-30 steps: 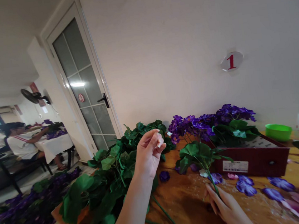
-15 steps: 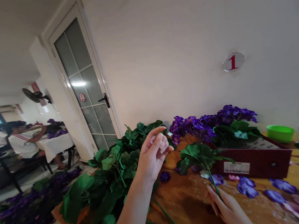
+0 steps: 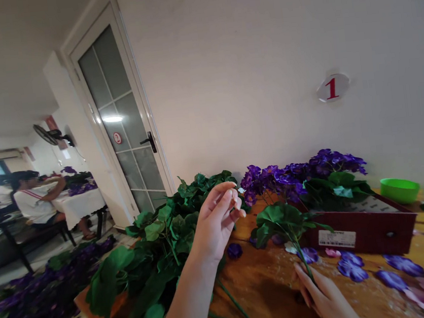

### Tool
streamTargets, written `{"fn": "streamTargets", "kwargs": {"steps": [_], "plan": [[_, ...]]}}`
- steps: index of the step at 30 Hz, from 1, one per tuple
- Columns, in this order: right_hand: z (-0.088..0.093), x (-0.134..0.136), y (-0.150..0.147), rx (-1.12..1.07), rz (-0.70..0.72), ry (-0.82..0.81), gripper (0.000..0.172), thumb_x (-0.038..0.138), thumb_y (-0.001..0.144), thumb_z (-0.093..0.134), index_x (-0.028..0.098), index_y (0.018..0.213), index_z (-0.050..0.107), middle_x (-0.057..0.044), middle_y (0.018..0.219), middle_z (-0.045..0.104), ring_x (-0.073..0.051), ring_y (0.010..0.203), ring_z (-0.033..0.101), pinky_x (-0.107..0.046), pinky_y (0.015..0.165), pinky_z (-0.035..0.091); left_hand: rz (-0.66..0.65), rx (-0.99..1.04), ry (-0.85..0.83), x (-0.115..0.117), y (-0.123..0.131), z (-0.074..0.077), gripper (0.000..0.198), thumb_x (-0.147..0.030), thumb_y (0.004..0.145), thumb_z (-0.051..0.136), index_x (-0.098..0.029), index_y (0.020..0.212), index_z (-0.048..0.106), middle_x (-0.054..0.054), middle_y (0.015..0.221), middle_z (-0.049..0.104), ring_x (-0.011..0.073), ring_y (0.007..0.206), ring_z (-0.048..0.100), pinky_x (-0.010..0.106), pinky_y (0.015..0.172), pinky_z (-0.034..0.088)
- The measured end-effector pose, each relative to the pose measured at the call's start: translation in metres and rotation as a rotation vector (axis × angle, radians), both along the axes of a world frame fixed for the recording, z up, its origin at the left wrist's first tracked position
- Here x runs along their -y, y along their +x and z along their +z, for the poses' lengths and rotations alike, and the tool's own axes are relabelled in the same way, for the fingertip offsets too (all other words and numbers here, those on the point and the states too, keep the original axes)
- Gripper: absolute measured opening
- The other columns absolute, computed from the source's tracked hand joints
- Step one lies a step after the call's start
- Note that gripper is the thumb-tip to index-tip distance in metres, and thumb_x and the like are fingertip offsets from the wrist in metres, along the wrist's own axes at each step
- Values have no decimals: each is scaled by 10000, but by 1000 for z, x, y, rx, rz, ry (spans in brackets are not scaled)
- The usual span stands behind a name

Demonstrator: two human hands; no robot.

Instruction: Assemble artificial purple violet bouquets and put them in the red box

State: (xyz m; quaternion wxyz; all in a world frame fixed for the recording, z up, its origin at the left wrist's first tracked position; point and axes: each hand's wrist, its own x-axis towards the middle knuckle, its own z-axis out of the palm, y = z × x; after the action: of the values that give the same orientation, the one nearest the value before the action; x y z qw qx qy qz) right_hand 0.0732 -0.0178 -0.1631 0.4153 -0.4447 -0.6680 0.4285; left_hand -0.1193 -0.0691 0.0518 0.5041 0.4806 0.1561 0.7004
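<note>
A plain off-white wall (image 3: 233, 75) rises behind a low, dark red rectangular box (image 3: 374, 235) with a white barcode label. Far to the box's left stands a white-framed door (image 3: 117, 113) with frosted glass panes. The box sits on a brown wooden desk (image 3: 273, 295). Left of the box, a broad heap of green artificial leaves (image 3: 163, 241) covers much of the desk; farther left, past the desk's edge, lies a mass of purple flowers (image 3: 40, 296). In the distance beyond that, a person in a white top (image 3: 37, 204) sits at a white-draped table.

A bunch of bright purple cloth-like flowers (image 3: 286, 176) reaches from above the box out to its left. Just left of the box's front is a small green leafy sprig (image 3: 286, 224), its stem gripped low down by the right hand (image 3: 321, 289). The left hand (image 3: 218, 217) is raised well left of the box, before the leaf heap, fingers curled and thumb near the forefinger; whether they pinch anything cannot be told. The hands are apart. Right of the box is a bright green bowl (image 3: 399, 191); loose blue-purple petals (image 3: 350, 268) lie in front.
</note>
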Motion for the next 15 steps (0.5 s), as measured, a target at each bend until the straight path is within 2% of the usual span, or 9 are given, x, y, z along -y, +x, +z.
{"fn": "streamTargets", "kwargs": {"steps": [2, 7, 12, 15], "plan": [[1, 0, 0, -9, 5, 8, 483, 617, 852, 336, 181, 754, 520, 20, 504, 448, -122, 493, 460, -209, 511, 387, 39, 33, -11, 0, 0, 0, 174, -209, 740, 706, -182, 905, 656, -27, 710, 545, 50, 639, 530, 140, 563, 482], [5, 2, -1, 24, 10, 13, 505, 631, 851, 305, 186, 739, 514, 22, 500, 445, -115, 443, 419, -215, 451, 342, 101, 110, -97, -1, -2, 0, 269, -192, 550, 833, -187, 777, 688, -33, 650, 656, 62, 602, 628, 91, 518, 508], [8, 4, -1, 38, 5, 36, 507, 632, 849, 307, 187, 698, 498, 22, 486, 444, -119, 465, 438, -219, 523, 385, 78, 147, -108, 0, -3, 0, 257, -171, 540, 837, -195, 760, 708, -13, 723, 724, 93, 672, 685, 88, 569, 543], [7, 4, -1, 36, 4, 24, 507, 635, 849, 303, 188, 703, 493, 25, 482, 440, -118, 455, 430, -220, 499, 369, 67, 144, -94, 0, -2, 1, 246, -171, 561, 828, -194, 777, 714, -1, 772, 734, 106, 721, 693, 94, 600, 551]]}}
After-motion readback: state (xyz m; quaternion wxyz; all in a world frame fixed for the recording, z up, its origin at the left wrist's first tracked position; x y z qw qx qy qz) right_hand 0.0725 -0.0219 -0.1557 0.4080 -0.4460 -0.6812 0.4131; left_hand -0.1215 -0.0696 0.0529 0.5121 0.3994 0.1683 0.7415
